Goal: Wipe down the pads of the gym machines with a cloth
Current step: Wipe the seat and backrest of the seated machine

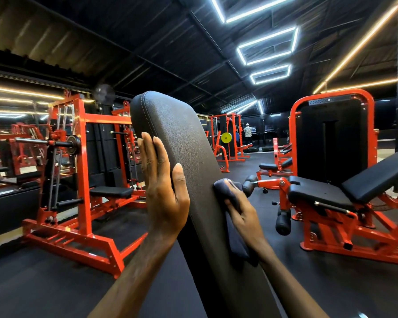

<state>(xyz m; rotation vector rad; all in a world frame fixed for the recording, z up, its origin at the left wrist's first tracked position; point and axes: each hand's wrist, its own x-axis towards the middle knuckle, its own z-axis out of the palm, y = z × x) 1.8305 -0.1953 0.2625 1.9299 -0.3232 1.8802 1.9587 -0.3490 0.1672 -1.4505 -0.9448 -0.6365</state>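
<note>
On tilted pad [189,143], cloth [230,191]

Left hand [163,182] raised, fingers straight, flat against pad [189,157] edge. Right hand [244,214] lower, fingers curled, gripping cloth [232,226].

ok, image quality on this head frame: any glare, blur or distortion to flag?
Head view: wide-angle bending at the edges; LED ceiling strips blown out, with warm strip glare and mirror reflections at left; dim room, far racks soft; back pad, cloth, left hand and right hand reasonably sharp.
</note>
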